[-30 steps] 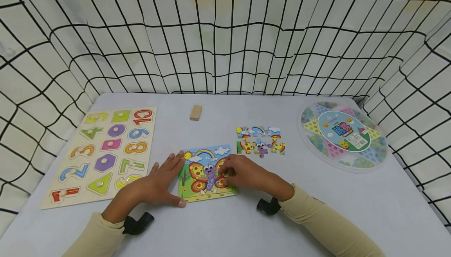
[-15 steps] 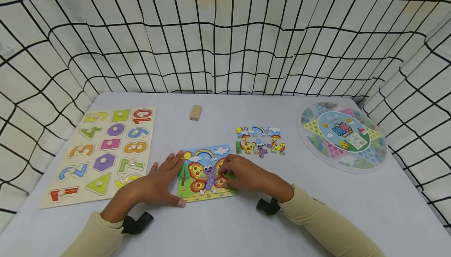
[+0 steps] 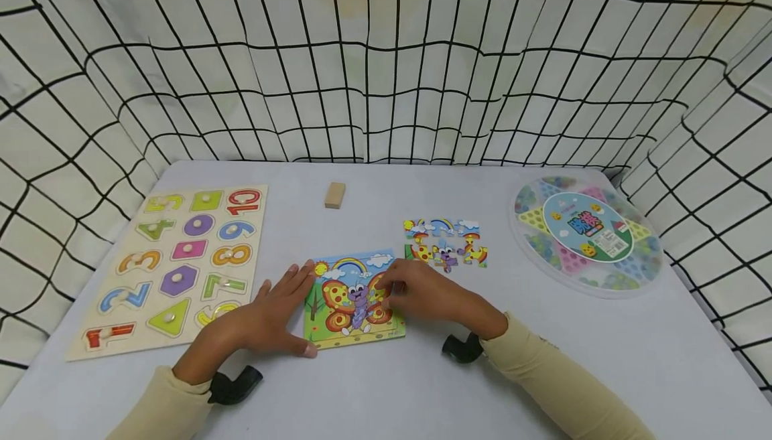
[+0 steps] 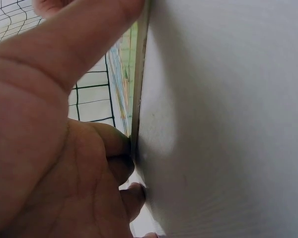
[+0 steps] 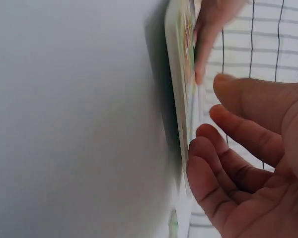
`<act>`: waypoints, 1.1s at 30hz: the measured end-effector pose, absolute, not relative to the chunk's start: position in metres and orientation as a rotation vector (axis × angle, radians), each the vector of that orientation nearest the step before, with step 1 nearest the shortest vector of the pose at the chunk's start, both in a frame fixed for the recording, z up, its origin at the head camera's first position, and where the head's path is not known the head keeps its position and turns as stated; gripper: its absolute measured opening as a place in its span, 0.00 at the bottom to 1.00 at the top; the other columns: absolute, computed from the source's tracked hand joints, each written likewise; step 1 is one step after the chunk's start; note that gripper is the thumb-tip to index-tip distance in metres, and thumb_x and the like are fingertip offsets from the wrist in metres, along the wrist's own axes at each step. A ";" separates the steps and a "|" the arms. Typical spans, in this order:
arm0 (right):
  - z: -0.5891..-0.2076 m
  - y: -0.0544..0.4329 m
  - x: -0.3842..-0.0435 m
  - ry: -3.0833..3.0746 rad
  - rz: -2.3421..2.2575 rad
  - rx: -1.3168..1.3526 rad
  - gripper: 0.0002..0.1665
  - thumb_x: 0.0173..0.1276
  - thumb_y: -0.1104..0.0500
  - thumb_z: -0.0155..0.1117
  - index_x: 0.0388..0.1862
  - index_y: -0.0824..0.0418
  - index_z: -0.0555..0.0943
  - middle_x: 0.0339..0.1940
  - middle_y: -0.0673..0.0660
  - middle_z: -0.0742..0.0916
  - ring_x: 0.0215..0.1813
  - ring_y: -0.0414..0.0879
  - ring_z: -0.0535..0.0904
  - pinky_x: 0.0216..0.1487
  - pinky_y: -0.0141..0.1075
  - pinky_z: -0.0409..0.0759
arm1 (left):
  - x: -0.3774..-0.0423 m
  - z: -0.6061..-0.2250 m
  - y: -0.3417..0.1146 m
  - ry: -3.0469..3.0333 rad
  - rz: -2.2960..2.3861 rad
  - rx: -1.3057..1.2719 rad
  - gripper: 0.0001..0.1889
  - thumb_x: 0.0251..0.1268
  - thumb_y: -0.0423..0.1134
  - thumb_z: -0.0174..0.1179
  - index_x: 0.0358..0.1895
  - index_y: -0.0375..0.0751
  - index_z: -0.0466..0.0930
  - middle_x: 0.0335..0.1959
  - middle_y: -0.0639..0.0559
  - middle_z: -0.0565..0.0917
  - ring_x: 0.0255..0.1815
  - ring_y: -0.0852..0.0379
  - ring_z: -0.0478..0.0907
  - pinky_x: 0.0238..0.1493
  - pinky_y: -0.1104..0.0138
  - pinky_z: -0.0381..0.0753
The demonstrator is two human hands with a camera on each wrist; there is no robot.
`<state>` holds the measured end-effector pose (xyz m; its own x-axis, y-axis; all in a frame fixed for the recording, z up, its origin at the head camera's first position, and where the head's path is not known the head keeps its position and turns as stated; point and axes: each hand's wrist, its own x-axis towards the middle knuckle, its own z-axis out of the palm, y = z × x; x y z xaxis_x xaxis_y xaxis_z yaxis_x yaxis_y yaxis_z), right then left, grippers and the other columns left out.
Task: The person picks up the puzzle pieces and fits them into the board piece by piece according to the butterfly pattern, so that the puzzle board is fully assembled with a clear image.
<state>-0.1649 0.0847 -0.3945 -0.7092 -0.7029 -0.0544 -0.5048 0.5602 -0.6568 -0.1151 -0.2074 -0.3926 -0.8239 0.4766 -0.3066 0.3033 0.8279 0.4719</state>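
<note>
A picture puzzle board (image 3: 360, 306), printed with a purple butterfly under a rainbow, lies in front of me in the head view. My left hand (image 3: 271, 316) rests at its left edge, fingers spread and thumb by the near corner. In the left wrist view, the left fingertips (image 4: 121, 168) are right at the board's edge. My right hand (image 3: 425, 292) is over the board's right edge, its fingers loosely bent. The right wrist view shows the thumb (image 5: 228, 91) apart from the fingers and nothing held between them. Behind the right hand lie several joined jigsaw pieces (image 3: 447, 252).
A wooden number-and-shape board (image 3: 191, 242) lies at the left. A small wooden block (image 3: 334, 195) sits toward the back. At the back right is a round clear case of beads (image 3: 588, 234). Black netting (image 3: 386, 68) over white walls surrounds the table's back and sides.
My right thumb and fingers have eased up off the board's lower right part, so more of the butterfly's wing shows. The left hand stays in place.
</note>
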 end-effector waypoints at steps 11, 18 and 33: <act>-0.398 0.111 -0.197 2.698 -0.903 -0.869 0.13 0.63 0.65 0.69 0.48 0.62 0.85 0.44 0.51 0.85 0.49 0.46 0.77 0.50 0.38 0.77 | -0.115 -0.392 -0.206 2.583 0.577 0.583 0.63 0.45 0.64 0.71 0.77 0.32 0.45 0.79 0.41 0.39 0.77 0.38 0.33 0.67 0.34 0.35; -0.400 0.123 -0.209 2.762 -0.885 -0.727 0.12 0.63 0.62 0.71 0.46 0.60 0.86 0.44 0.51 0.84 0.49 0.47 0.76 0.49 0.41 0.77 | -0.115 -0.393 -0.207 2.590 0.583 0.591 0.63 0.45 0.64 0.71 0.77 0.32 0.45 0.79 0.41 0.39 0.77 0.38 0.33 0.67 0.34 0.35; -0.408 0.127 -0.216 2.778 -0.929 -0.639 0.11 0.59 0.63 0.74 0.41 0.59 0.84 0.38 0.51 0.82 0.40 0.46 0.73 0.41 0.37 0.74 | -0.115 -0.394 -0.207 2.594 0.579 0.586 0.63 0.45 0.65 0.71 0.77 0.32 0.45 0.79 0.41 0.40 0.77 0.38 0.33 0.67 0.34 0.36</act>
<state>-0.2161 0.1267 -0.4080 -0.8994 -0.4370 -0.0012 -0.3484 0.7187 -0.6017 -0.1148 -0.2075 -0.3937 -0.8243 0.4793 -0.3013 0.3055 0.8247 0.4759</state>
